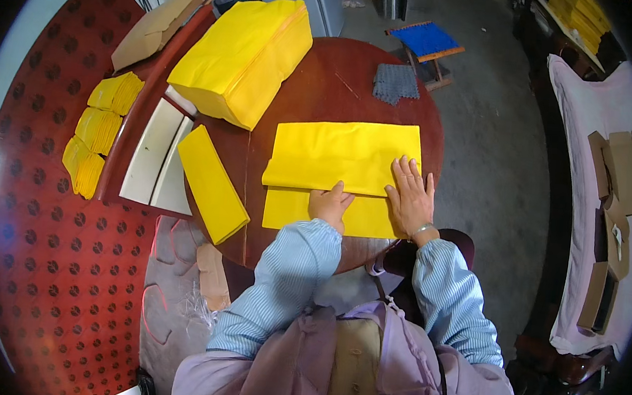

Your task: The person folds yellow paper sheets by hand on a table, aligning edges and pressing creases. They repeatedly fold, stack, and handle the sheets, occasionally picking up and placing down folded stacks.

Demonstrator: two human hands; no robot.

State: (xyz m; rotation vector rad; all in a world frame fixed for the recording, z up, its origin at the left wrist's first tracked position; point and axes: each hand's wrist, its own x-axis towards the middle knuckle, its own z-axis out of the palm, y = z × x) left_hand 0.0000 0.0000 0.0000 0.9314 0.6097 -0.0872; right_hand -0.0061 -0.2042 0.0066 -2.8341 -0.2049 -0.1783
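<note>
A yellow fabric piece (342,151) lies on the round table in front of me, its upper layer folded over a lower strip (296,211). My left hand (330,206) is at the fold's edge near the middle. Its thumb shows on top and the other fingers are partly hidden under the edge, so it appears to grip the fabric. My right hand (412,198) rests flat on the right end, fingers stretched out over the upper layer and palm across the edge.
The dark red table (315,67) also bears a long folded yellow strip (213,186), a big yellow block-shaped bundle (241,58) and a grey cloth (396,83). Yellow stacks (98,132) lie at left. A blue folding stool (425,39) stands beyond; cardboard boxes (610,228) lie on the right.
</note>
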